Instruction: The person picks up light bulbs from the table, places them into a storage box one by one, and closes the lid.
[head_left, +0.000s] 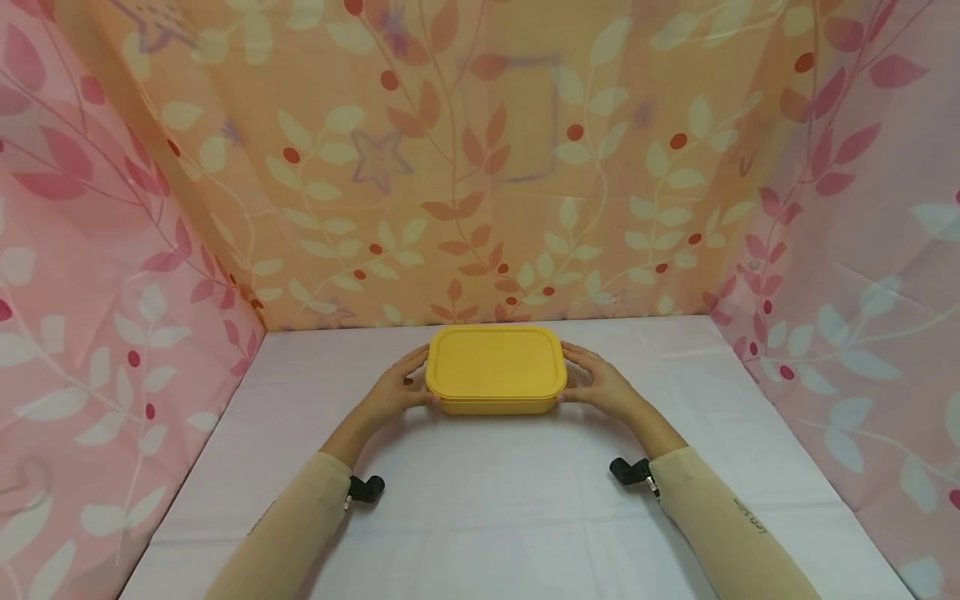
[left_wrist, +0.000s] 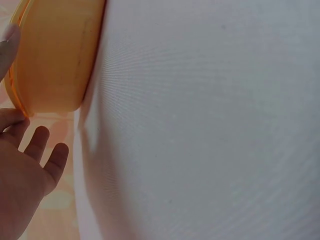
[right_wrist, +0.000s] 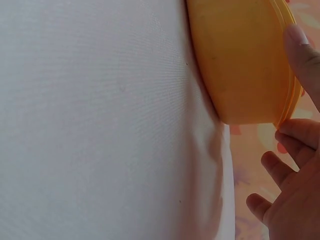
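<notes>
A yellow plastic food container (head_left: 497, 362), a rounded rectangle with its lid on, sits toward the back of the white-covered table. My left hand (head_left: 395, 387) grips its left end, thumb at the front corner and forefinger at the back one. At the right end, my right hand (head_left: 601, 386) holds it the same way. In the left wrist view the container's side (left_wrist: 57, 57) shows, with the left hand's (left_wrist: 22, 175) other fingers spread off it. The right wrist view has the container (right_wrist: 240, 60) against the cloth and the right hand (right_wrist: 295, 200) at its rim. What is inside is hidden.
White cloth (head_left: 495, 517) covers the table. An orange leaf-patterned curtain (head_left: 465, 167) hangs behind its back edge, with pink curtains (head_left: 97, 275) along the left and right sides. Black wrist mounts (head_left: 366, 489) stick out from both sleeves.
</notes>
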